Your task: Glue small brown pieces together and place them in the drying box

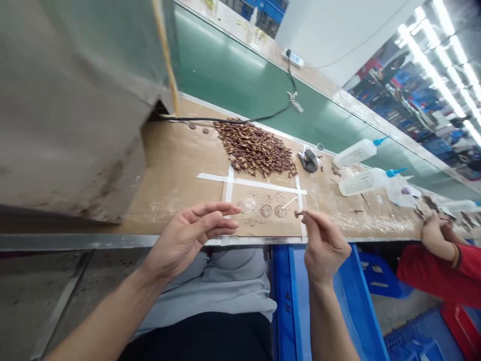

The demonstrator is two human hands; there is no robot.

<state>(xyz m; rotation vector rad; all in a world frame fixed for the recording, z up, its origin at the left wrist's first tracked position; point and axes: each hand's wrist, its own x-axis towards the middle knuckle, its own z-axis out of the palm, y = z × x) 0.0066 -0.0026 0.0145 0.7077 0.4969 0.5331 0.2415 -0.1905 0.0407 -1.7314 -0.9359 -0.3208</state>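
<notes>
My left hand (193, 230) hovers at the table's front edge with fingers stretched out and nothing visible in them. Between thumb and forefinger, my right hand (325, 243) pinches a small brown piece (299, 214); its exact kind is too small to make out. Between both hands lies a cardboard sheet (255, 228) edged with white tape (251, 183). On it are round clear discs or rings (248, 205), a thin white stick (289, 202) and a small bent brown piece (276, 196). Just behind spreads a pile of small reddish-brown and gold pieces (259, 150).
Clear squeeze bottles (363, 182) with blue tips and a dark tape dispenser (309, 159) stand right of the pile. A black cable (203, 119) crosses behind. A large grey metal housing (67, 110) fills the left. Below is a blue crate (287, 301); a co-worker's hands (436, 230) work at far right.
</notes>
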